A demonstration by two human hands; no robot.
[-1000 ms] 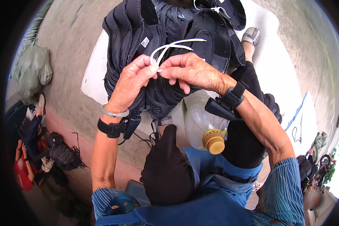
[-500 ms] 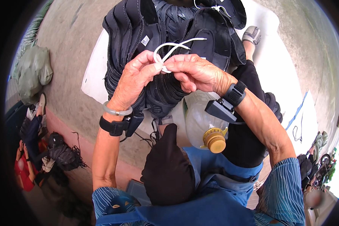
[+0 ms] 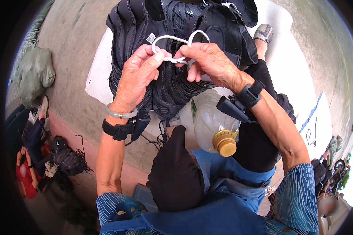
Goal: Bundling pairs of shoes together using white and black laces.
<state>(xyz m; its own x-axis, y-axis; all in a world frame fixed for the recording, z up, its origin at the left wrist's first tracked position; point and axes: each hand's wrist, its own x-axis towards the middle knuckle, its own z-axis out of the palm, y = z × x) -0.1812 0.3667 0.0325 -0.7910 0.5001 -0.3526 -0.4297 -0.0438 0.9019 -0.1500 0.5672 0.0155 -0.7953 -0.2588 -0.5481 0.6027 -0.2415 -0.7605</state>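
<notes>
Between my hands runs a white cord (image 3: pixel 172 60), twisted on itself in the middle, with a loop arching up on each side. My left hand (image 3: pixel 138 72) pinches its left part between thumb and forefinger. My right hand (image 3: pixel 211 62) pinches the right part, the other fingers curled below. Right behind the cord lies a bundle of black shoe uppers (image 3: pixel 139 29), nested in rows. Another white tie (image 3: pixel 230 6) shows knotted at the bundle's far end.
A clear plastic bottle (image 3: pixel 210 121) with a yellow cap lies near my right forearm. White sheeting (image 3: pixel 96 80) spreads under the bundle. A grey-green sack (image 3: pixel 37 68) stands at left; another person (image 3: pixel 27 172) in red sits at lower left, beside a dark bundle (image 3: pixel 68 158).
My hands have moved slightly apart and up. The cord's crossing, bunched at the fingertips before, now shows as a stretched twist between them.
</notes>
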